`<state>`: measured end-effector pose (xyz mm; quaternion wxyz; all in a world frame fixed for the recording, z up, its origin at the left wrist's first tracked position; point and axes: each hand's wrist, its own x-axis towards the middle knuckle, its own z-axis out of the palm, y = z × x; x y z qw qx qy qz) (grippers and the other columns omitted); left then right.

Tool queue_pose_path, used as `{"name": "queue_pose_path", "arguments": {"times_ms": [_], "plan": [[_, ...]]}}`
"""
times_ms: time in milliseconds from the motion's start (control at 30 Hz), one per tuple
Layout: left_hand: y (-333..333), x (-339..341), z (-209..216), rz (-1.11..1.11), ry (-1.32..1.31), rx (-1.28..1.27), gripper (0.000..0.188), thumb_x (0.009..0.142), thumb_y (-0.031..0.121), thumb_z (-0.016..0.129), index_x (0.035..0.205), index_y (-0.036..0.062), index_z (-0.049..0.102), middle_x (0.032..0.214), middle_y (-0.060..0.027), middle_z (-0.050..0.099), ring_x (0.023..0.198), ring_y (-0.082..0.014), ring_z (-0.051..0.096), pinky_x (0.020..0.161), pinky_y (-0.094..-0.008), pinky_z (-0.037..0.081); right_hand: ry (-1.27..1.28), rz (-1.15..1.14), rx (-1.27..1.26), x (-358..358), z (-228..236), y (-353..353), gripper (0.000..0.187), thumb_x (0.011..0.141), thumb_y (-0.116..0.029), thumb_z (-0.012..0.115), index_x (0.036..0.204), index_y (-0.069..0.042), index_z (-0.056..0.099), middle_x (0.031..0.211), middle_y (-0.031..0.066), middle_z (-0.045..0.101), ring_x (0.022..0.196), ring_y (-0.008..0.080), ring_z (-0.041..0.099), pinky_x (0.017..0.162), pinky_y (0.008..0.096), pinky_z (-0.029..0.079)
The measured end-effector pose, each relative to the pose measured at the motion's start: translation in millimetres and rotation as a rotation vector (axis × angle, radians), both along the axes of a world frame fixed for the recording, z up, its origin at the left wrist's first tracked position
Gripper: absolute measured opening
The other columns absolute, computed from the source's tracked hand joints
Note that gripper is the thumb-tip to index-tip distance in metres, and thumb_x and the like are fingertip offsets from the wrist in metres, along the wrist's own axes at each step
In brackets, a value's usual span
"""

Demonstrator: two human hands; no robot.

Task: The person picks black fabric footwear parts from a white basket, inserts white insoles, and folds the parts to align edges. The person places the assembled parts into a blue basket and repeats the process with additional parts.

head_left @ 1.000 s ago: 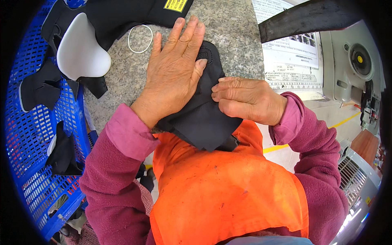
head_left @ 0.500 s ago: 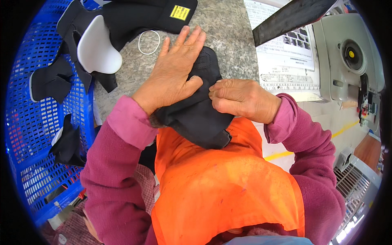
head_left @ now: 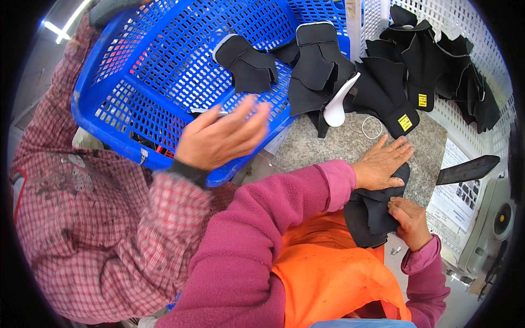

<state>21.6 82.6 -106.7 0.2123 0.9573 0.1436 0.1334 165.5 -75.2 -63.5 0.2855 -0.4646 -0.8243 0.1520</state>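
Note:
A folded black fabric piece [head_left: 367, 212], perhaps a bootie-like upper, lies over the near edge of the grey mottled table [head_left: 317, 150] and hangs toward my orange apron [head_left: 328, 268]. My left hand [head_left: 381, 165] is flat on its far end, fingers stretched out and pressing down. On the right side of the piece, my right hand [head_left: 411, 221] pinches its edge between thumb and curled fingers. Beyond my left hand are a thin white loop [head_left: 372, 127], a white curved plastic form [head_left: 335, 108] and a black piece with a yellow label [head_left: 383, 90].
At the left, a blue perforated basket [head_left: 158, 87] holds black pieces [head_left: 254, 68]. A co-worker's blurred hand [head_left: 219, 142] reaches over its near edge. More black pieces [head_left: 424, 60] lie by a white basket [head_left: 465, 27]. Right are a dark flat bar [head_left: 469, 170], papers [head_left: 451, 210] and a grey-green machine [head_left: 481, 246].
The view has swung left, bringing the co-worker and more of the blue basket into sight. My left hand stays flat on the fabric piece; my right hand still pinches its edge.

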Motion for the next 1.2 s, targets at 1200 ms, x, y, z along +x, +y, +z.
{"name": "queue_pose_path", "arguments": {"times_ms": [1200], "plan": [[-41,-63,-8,0.331,-0.575,-0.349,0.034,0.099,0.025,0.053,0.120,-0.0005,0.060,0.109,-0.0140,0.064,0.103,-0.0269,0.062,0.090,-0.0339,0.047,0.171,-0.148,-0.080,-6,-10,-29,0.060,0.063,0.006,0.074,0.119,-0.007,0.059,0.096,0.0100,0.055,0.094,0.0305,0.055,0.081,0.0369,0.047]]}}
